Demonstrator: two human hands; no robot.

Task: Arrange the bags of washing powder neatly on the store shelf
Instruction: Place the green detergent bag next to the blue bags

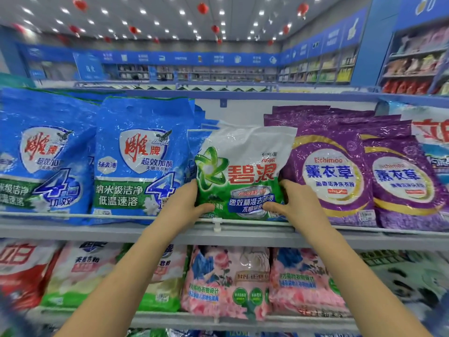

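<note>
left hand [188, 204] | right hand [295, 203] | both reach up, fingers curled, clamped on green-white bag [239, 171]

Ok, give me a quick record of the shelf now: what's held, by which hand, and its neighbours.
held: white and green bag
left hand: grips the bag's lower left edge
right hand: grips its lower right edge
place: upper shelf, bottom at the front rail
left of it: blue bags
right of it: purple bags
below: pink bags
</note>
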